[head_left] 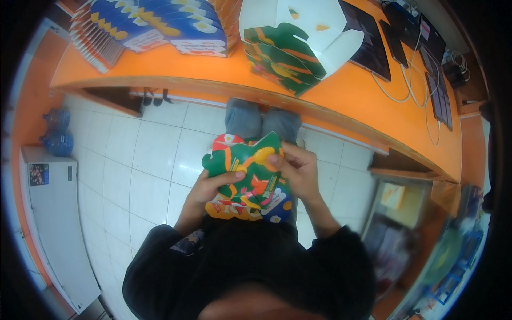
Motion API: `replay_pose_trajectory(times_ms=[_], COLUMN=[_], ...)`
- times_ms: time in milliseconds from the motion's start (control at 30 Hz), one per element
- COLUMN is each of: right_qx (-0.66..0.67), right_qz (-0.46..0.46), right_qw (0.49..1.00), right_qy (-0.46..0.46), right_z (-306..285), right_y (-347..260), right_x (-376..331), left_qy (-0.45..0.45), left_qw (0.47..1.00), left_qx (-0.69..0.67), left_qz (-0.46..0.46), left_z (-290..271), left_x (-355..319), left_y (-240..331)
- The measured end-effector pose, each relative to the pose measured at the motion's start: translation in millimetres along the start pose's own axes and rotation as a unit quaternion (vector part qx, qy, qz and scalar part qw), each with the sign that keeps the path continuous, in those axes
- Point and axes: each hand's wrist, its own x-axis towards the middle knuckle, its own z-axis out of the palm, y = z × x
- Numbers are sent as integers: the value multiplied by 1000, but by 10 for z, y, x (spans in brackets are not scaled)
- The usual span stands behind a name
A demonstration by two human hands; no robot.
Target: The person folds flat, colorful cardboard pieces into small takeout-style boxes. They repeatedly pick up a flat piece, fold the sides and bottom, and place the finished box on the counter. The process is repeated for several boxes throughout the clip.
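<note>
Above my lap I hold a green printed cardboard box point(242, 162) with orange, yellow and red pictures; it looks folded rather flat. My left hand point(207, 188) grips its left side, thumb lying across the front and the other fingers hidden behind. At the upper right edge my right hand point(300, 169) pinches the card between thumb and fingers. Below the green card shows more printed card in yellow and blue point(277, 207); I cannot tell whether it is part of the same box.
On the orange desk point(186, 74) ahead stand nested green boxes with white insides point(290, 53) and stacks of blue printed cartons point(181, 26). A tablet point(368, 40), phones and white cables lie at the right. Blue water bottles point(56, 141) rest on a white chest point(50, 213) at left.
</note>
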Motion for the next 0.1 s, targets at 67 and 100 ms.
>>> replay_pose_trajectory(times_ms=[67, 100], right_qx=[3, 10], right_qz=[-36, -54], right_qw=[999, 997], right_qy=[34, 50], right_z=[48, 68], right_y=[-20, -39], right_x=[18, 25], left_qy=[2, 15], left_qw=[999, 998], left_qx=[43, 64], left_qz=[18, 21], left_z=[41, 56], left_x=[17, 13], left_y=[19, 37])
